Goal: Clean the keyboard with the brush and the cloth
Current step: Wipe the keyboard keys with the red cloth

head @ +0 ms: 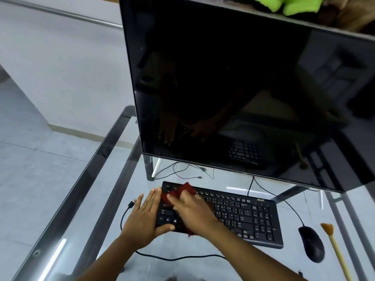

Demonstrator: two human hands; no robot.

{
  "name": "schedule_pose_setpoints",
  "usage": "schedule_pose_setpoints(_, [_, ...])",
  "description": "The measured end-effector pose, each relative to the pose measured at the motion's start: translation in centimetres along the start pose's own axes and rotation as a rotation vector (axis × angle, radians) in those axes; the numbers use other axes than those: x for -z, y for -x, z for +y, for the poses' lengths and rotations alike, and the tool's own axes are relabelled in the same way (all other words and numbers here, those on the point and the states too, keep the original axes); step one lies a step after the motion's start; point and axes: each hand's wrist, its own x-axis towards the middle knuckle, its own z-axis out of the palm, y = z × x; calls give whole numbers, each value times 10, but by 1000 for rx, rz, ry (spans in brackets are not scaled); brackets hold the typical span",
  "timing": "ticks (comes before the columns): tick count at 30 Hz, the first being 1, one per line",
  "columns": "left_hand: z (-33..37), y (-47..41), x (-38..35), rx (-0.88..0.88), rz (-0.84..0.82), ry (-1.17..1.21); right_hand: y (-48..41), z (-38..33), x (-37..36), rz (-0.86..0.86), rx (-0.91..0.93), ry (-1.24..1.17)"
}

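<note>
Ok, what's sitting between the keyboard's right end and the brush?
A black wired mouse lies there on the glass, clear of both the keyboard and the brush. The head view shows it.

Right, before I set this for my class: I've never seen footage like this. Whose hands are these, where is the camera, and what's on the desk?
There is no machine here. A person wears one camera on the head, looking forward and down, so the two arms are their own. A black keyboard lies on a glass table in front of a dark monitor. The left hand rests flat on the keyboard's left end. The right hand, which is blurred, presses a dark red cloth onto the keys. To the right lie a mouse and the brush, neither touched.
</note>
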Motion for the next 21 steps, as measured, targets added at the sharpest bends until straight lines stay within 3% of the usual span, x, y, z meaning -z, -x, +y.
schedule_pose_setpoints(4, [-1,0,-1,4,33,14,-7,31,11,103,-431,39])
schedule_pose_setpoints(6, [-1,2,-2,6,33,9,-3,9,5,54,-342,-28])
schedule_pose_setpoints(9, [-1,1,-2,1,22,4,11,-10,4,-104,-70,-173])
schedule_pose_setpoints(11, [-1,-1,-2,2,33,19,6,7,9,-5,-155,-226])
schedule_pose_setpoints(14, [-1,1,-1,0,32,32,-2,26,9,118,-421,-10])
schedule_pose_setpoints(16, [-3,3,-3,4,27,25,-1,5,1,71,-313,-18])
schedule_pose_setpoints(19, [-3,2,-3,1,7,16,17,-5,-7,-38,19,30])
schedule_pose_setpoints(21, [-2,1,-1,-1,-4,19,16,16,1,10,-46,62])
